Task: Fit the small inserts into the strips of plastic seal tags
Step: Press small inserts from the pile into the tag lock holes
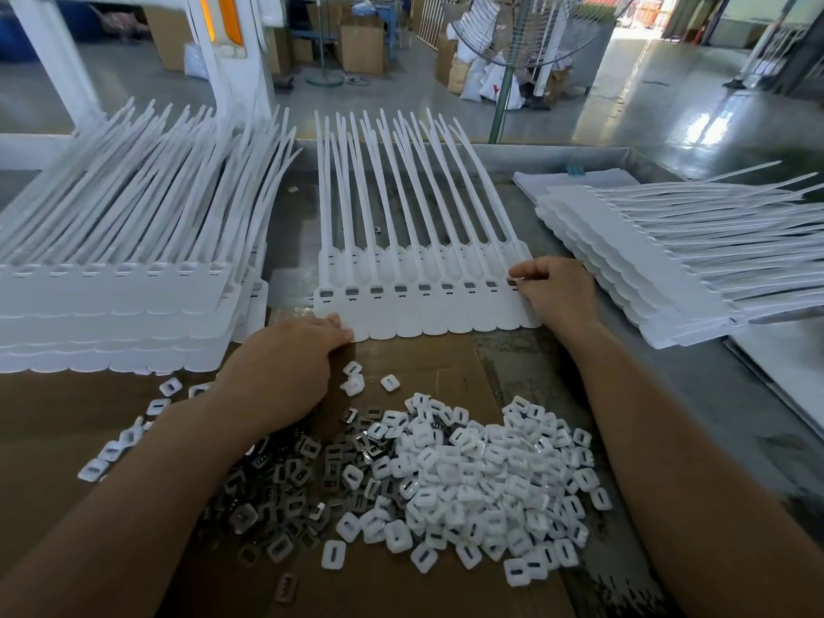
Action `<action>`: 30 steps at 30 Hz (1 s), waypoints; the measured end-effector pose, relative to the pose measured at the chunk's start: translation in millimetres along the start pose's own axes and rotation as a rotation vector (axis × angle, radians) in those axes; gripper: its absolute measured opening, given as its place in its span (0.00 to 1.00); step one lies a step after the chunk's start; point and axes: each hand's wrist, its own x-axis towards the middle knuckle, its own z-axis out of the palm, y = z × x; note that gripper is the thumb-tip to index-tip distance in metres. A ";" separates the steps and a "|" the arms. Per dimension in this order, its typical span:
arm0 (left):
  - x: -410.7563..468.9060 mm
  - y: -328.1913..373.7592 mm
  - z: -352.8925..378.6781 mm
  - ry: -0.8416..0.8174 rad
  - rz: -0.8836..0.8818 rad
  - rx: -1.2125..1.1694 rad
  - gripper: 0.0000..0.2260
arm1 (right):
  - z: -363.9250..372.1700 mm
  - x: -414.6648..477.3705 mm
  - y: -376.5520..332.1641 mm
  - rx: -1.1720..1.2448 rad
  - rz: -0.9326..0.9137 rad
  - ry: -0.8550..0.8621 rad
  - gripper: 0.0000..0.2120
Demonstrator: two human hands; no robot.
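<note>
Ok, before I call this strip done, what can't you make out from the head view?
- Rightmost slot of the middle strip: the right hand covers it, so there is no telling whether it is filled or empty.
- Contents of the left hand: its own back hides whether the fingers hold anything.
- Both the left stack and the right stack: cut off by the frame edges, lower layers hidden.

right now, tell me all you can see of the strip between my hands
The strip of tags is white plastic: about ten tags joined side by side, each with a grey-filled slot and a long thin tail fanning away. It lies flat on the metal table, near edge over cardboard. The left hand holds its left corner; curled fingers of the right hand touch the last slot.
</note>
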 end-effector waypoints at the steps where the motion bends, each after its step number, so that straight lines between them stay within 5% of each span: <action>1: 0.3 -0.1 0.3 -0.002 -0.001 -0.002 0.22 | -0.7 -0.7 0.2 -0.002 -0.007 0.000 0.13; 11: 0.5 -3.2 3.4 0.005 0.003 -0.009 0.22 | -13.7 -13.4 -17.3 0.033 -0.106 -0.102 0.07; 21: -0.4 -4.4 5.0 0.022 0.002 -0.025 0.21 | -6.9 -88.7 -88.3 -0.101 -0.486 -0.754 0.04; 30: -0.2 -5.7 7.6 0.048 0.021 -0.051 0.20 | 18.4 -115.8 -97.0 -0.277 -0.578 -0.776 0.07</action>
